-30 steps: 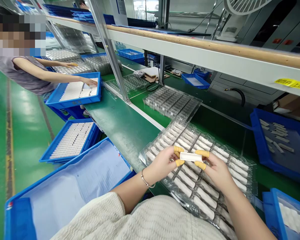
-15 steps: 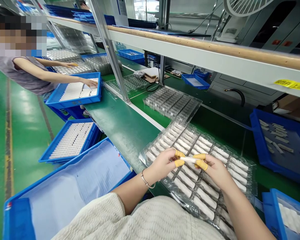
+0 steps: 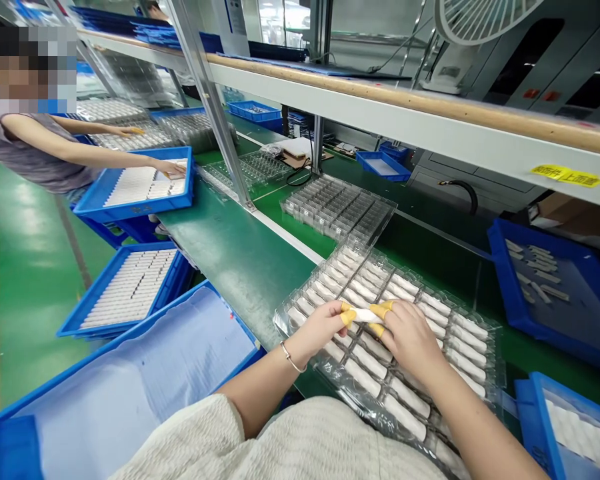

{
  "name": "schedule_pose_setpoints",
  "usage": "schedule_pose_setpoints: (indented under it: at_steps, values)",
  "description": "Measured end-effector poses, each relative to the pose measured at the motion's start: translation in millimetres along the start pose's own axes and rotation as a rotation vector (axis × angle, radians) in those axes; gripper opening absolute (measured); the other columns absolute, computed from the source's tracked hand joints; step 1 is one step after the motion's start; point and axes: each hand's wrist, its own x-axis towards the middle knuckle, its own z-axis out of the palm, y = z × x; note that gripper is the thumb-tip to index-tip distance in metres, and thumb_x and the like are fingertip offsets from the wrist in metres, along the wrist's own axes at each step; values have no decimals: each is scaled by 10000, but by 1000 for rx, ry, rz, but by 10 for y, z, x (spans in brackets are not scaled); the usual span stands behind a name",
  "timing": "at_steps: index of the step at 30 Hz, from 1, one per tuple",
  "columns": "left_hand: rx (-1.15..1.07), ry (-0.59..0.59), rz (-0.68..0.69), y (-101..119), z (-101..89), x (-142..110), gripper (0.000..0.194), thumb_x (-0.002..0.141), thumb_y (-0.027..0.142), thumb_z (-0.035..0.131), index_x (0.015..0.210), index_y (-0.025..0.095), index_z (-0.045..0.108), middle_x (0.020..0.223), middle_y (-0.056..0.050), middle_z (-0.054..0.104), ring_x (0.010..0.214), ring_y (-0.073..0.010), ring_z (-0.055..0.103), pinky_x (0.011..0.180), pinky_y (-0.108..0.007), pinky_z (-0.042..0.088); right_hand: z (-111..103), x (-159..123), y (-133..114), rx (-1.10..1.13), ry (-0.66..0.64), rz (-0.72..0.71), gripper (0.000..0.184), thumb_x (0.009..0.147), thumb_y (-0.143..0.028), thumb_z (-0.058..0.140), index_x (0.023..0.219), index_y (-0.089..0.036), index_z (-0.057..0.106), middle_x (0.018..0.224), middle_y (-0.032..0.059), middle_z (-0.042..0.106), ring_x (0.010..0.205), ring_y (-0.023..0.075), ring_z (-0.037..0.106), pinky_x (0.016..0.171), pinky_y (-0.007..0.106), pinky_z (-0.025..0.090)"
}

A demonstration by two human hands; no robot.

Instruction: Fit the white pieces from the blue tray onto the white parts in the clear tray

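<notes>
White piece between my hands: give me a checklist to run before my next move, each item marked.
1. Left hand pinching one end of the white piece: ok.
2. Right hand gripping its other end: ok.
3. Yellow finger covers on both hands: ok.
4. Co-worker's nearer hand away from yours: ok.
5. Free pocket beneath the piece in the clear plastic tray: cannot tell, hands block the view.
6. Piece's underside free of marks: cannot tell.

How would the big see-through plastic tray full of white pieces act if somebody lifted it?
The clear plastic tray might bend a bit, because its walls look thin. The long white pieces lie in separate pockets, so they probably wouldn't roll around, but could fall out if it tipped.
</notes>
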Motion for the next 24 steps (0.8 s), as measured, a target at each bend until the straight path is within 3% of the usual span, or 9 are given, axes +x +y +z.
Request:
schedule_pose_setpoints:
  at_steps: [4, 6, 9, 13, 18, 24]
  values:
    - [-165, 89, 8, -92, 3, 38, 487, 774, 486, 725, 1154, 202, 614, 980, -30, 619, 719, -117, 594, 714, -291, 481, 107, 261, 268, -144, -49, 219, 259, 923, -348, 580, 1019, -147, 711, 943, 106, 641, 988, 263, 558, 930, 388, 401]
    - [-212, 105, 36, -139, -15, 56, 573, 763, 469, 759, 1248, 218, 583, 1048, -48, 617, 774, -128, 610, 770, -310, 495, 170, 422, 435, -176, -44, 313, 258, 911, -326, 584, 1043, -147, 715, 994, 118, 642, 1040, 279, 542, 951, 402, 377]
    - [-181, 84, 103, -183, -52, 80, 533, 787, 432, 755, 1245, 211, 597, 1036, -52, 632, 765, -118, 598, 781, -299, 497, 292, 648, 583, -186, -74, 371, 235, 877, -308, 612, 1015, -164, 738, 1023, 121, 645, 1058, 298, 525, 950, 424, 360]
    - [-144, 82, 119, -238, -89, 71, 505, 778, 406, 763, 1226, 217, 629, 1013, -50, 665, 755, -119, 594, 788, -296, 514, 404, 808, 527, -177, -159, 429, 213, 849, -331, 653, 928, -161, 753, 1024, 137, 652, 1070, 312, 512, 942, 443, 353]
    - [-133, 204, 91, -353, -195, 97, 455, 649, 387, 861, 1052, 243, 705, 942, -13, 703, 811, -144, 638, 841, -282, 537, 347, 793, 484, -144, -233, 481, 290, 888, -409, 642, 1050, -174, 693, 1188, 78, 622, 1205, 272, 477, 1042, 464, 317]
    - [-66, 165, 36, -349, -262, 259, 510, 646, 452, 855, 1089, 257, 692, 973, -17, 714, 809, -158, 642, 829, -288, 543, 315, 745, 622, -97, -239, 545, 207, 937, -329, 605, 1069, -183, 669, 1219, 56, 614, 1223, 254, 499, 1066, 492, 343]
